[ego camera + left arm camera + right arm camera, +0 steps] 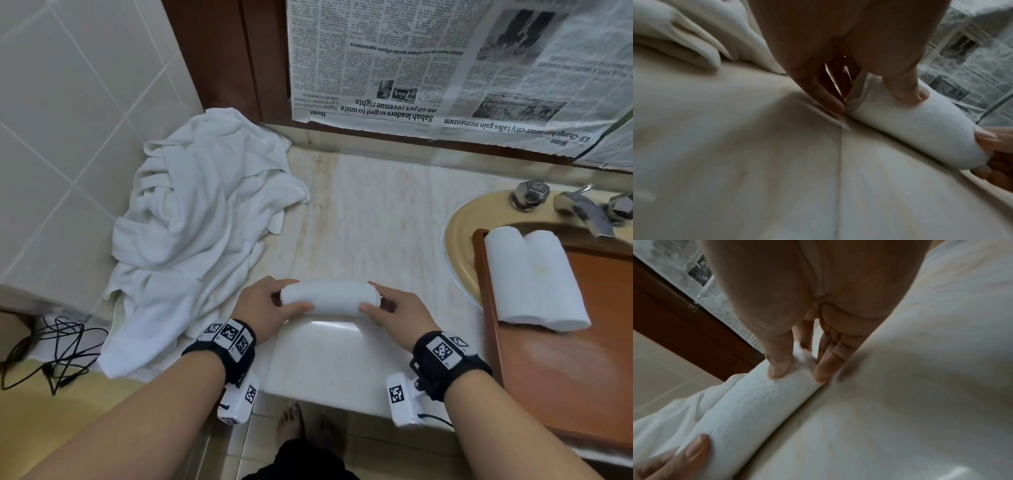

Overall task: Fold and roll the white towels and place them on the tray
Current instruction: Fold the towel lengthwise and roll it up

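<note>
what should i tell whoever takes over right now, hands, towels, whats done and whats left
Left hand: grips the left end of the rolled towel, thumb on top.
Right hand: grips its right end the same way.
The roll lies on the counter, fully rolled, not yet on the tray.
Done: two rolled towels lie side by side at the tray's far left end; the tray rests over the sink.
Left: carry this roll to the tray, likely beside the other two, then fold and roll the loose towel pile at the left.
</note>
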A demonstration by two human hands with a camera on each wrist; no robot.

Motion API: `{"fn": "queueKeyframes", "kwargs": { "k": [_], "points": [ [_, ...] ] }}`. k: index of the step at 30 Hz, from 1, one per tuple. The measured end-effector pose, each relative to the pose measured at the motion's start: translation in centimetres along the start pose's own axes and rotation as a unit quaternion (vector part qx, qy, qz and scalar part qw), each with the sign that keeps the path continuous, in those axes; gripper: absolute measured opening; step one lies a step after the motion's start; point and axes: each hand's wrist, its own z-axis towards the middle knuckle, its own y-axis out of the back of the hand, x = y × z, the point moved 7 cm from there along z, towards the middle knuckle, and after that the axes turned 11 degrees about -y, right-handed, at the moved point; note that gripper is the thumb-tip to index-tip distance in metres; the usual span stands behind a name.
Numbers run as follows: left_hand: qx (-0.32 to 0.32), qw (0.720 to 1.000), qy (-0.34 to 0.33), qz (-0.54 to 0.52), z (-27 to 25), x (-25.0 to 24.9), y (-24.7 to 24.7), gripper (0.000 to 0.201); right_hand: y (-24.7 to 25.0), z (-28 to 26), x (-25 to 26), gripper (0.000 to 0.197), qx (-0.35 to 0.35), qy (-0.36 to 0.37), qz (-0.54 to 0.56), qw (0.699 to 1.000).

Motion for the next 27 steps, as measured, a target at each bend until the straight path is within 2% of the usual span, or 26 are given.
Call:
{"fn": "queueKeyframes", "kwargs": {
  "k": [3,5,6,8,14,19,22,24,27],
  "points": [
    [-0.013,0.999,0.042,-0.02,0.5,0.2,0.1,0.048,0.3,0.2,0.6,0.03,0.004,-0.006,0.017,1.0],
    [-0.025,0.997,0.07,-0.027,1.1,0.5,0.0,0.06,0.4,0.3,0.9,0.014,0.0,-0.016,0.029,0.999],
    [-0.028,0.996,0.079,-0.02,1.5,0.5,0.0,0.07,0.4,0.5,0.9,0.012,-0.006,-0.024,0.04,0.999],
    [-0.025,0.995,0.094,0.001,2.2,0.3,0.0,0.084,0.2,1.0,0.7,0.017,-0.017,-0.043,0.061,0.997],
    [0.035,0.988,0.142,0.054,3.7,-1.0,0.0,0.081,-0.3,2.1,0.8,0.027,-0.029,-0.083,0.128,0.988],
    [0.054,0.977,0.198,-0.057,3.6,-1.3,-0.5,0.077,-0.1,2.3,1.2,0.032,-0.054,-0.104,0.129,0.985],
    [0.052,0.977,0.198,-0.068,3.7,-0.8,-0.4,0.08,-0.2,2.1,0.7,0.034,-0.063,-0.115,0.138,0.982],
    [0.033,0.977,0.191,-0.089,3.7,-0.6,-0.4,0.072,-0.4,1.8,0.4,0.029,-0.061,-0.116,0.164,0.978],
    [-0.009,0.969,0.176,-0.174,2.9,-1.7,-0.5,0.052,-0.7,0.0,-0.1,0.024,-0.062,-0.122,0.223,0.965]
  ]
}}
